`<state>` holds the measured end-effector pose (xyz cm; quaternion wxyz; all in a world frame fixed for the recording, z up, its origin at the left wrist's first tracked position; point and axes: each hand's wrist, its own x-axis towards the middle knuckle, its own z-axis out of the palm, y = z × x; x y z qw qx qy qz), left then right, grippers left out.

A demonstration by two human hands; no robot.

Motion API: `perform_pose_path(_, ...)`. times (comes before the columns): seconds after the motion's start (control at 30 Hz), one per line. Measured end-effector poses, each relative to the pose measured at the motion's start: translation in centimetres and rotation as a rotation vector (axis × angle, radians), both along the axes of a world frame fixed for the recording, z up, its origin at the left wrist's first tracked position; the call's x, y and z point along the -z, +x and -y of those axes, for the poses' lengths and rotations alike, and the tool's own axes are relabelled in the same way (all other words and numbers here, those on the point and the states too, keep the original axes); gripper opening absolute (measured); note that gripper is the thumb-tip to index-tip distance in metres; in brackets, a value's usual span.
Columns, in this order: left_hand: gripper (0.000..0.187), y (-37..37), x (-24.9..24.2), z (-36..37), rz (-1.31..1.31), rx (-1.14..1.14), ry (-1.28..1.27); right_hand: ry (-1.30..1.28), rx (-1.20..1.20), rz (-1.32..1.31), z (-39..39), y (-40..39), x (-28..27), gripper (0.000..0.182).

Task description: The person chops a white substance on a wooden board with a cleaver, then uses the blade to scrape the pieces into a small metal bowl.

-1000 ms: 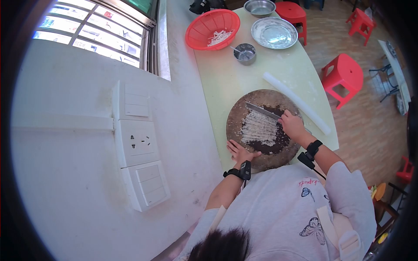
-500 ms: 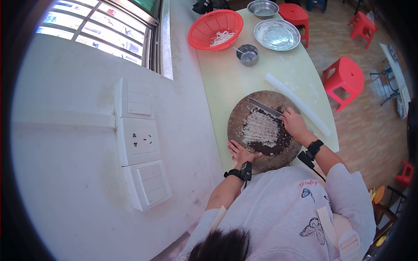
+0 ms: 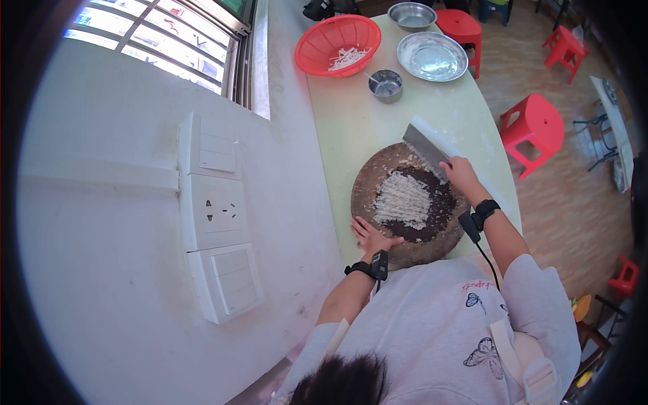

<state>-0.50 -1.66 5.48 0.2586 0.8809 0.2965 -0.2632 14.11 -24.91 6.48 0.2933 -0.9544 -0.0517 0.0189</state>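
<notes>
A round, dark wooden chopping board (image 3: 378, 162) lies on the table with finely chopped whitish food (image 3: 402, 201) heaped in its middle. My right hand (image 3: 463, 177) grips a cleaver (image 3: 425, 150) at the board's far right edge. The wide blade is tilted so its flat side shows, with bits of food stuck along the lower edge. My left hand (image 3: 370, 237) rests on the near left rim of the board, its fingers spread and holding nothing. Behind the blade lies a white roll (image 3: 432, 133), partly hidden by the cleaver and my right forearm.
On the pale table (image 3: 344, 128) stand a red basket (image 3: 310, 47) with white strips, a small metal bowl (image 3: 386, 88) with a utensil, a metal plate (image 3: 432, 57) and a metal basin (image 3: 412, 16). A wall with sockets (image 3: 219, 212) borders the left; a red stool (image 3: 536, 128) stands right.
My right hand has raised the cleaver off the chopped food and moved it toward the far right, turning its flat side up. My left hand has stayed on the board's rim.
</notes>
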Motion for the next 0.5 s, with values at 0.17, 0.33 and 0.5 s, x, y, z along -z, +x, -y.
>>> perform_pose_path(0.17,0.141,0.0,-0.1,0.1,0.018,-0.004,0.003,-0.020,-0.220,-0.266,-1.5,-1.0,-1.5,0.036)
perform_pose_path(0.33,0.140,0.0,-0.3,0.1,0.009,-0.012,0.000,-0.013,-0.449,-0.125,-1.6,-2.4,-1.2,0.031)
perform_pose_path(0.5,0.139,-0.1,-0.3,0.1,0.007,-0.019,-0.009,-0.085,-0.460,0.019,-1.4,-5.0,-3.2,0.025)
